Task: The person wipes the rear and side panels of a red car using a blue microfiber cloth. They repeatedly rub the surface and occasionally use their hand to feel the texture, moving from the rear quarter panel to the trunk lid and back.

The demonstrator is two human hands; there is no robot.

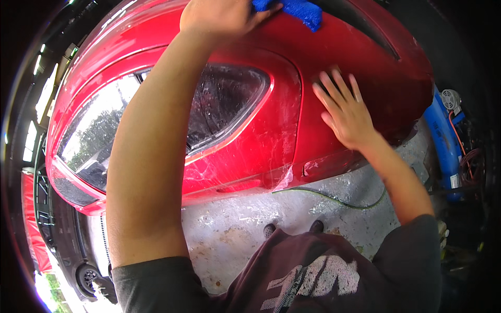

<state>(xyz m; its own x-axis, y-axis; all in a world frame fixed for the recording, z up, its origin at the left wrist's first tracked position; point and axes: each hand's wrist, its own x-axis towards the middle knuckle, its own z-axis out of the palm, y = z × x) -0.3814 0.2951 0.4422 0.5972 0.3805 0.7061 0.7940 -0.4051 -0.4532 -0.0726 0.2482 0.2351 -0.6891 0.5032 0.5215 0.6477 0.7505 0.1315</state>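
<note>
A glossy red car [255, 133] fills most of the view, its side window [224, 96] dark and marked with streaks. At the top edge my left hand [222, 15] reaches far over the car and holds a blue microfibre cloth [302, 13] against the red bodywork. Its thumb lies by the cloth, while most of the other fingers are cut off by the picture's edge. To the right, my right hand [347, 112] is open, palm down on or just over the red panel beyond the curved seam, fingers spread and holding nothing.
A thin dark hose [339, 201] curves over the wet grey floor [229, 235] near my shoes. Right of the car stand a blue cylinder [443, 141] and a small pale fan-like device [450, 99]. A dark vehicle [78, 245] is at the lower left.
</note>
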